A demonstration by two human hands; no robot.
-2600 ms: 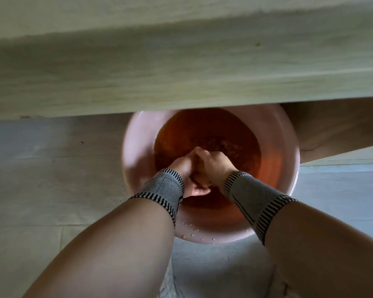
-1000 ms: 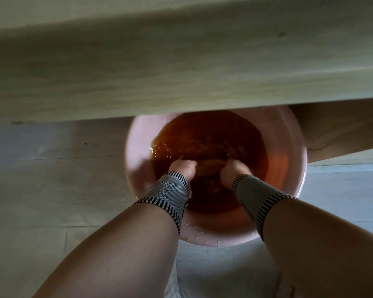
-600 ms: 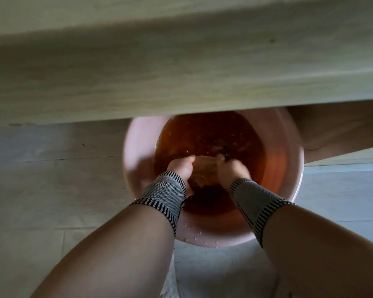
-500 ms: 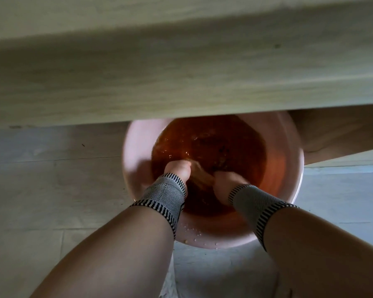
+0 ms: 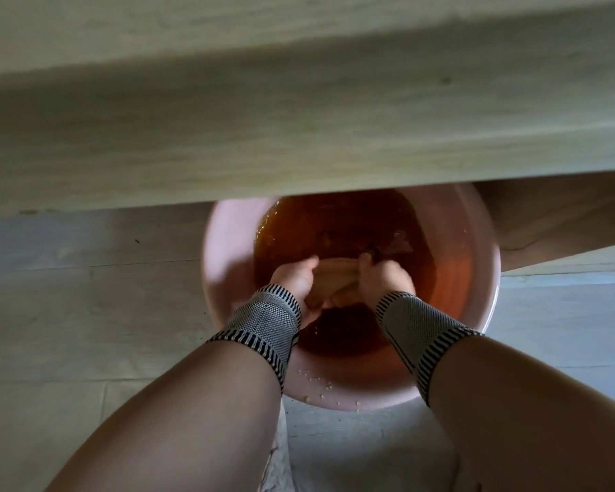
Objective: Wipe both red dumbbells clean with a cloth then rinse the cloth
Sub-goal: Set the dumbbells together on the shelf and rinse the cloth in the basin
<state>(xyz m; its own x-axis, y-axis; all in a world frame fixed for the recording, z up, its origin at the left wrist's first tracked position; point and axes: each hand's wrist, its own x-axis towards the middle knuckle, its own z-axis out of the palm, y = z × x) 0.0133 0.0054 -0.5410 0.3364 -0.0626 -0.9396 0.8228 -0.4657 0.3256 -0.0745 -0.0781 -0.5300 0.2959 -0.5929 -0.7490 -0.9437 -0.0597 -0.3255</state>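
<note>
A pink plastic basin (image 5: 224,243) of brownish water stands on the floor, half under a wooden edge. Over the water my left hand (image 5: 297,280) and my right hand (image 5: 382,276) each grip an end of a wet, bunched tan cloth (image 5: 334,276) stretched between them. A loose corner of the cloth (image 5: 400,243) sticks out beyond my right hand. Both wrists wear grey knitted bands with striped cuffs. No red dumbbell is in view.
A pale wooden tabletop edge (image 5: 299,129) overhangs the basin's far half. A wooden panel or leg (image 5: 554,218) stands to the right of the basin. Pale floor boards (image 5: 86,296) lie to the left. Water drops dot the basin's near rim.
My hands have risen from the water and moved slightly apart, with the cloth now stretched between them. Before, they pressed and rubbed it lower in the water.
</note>
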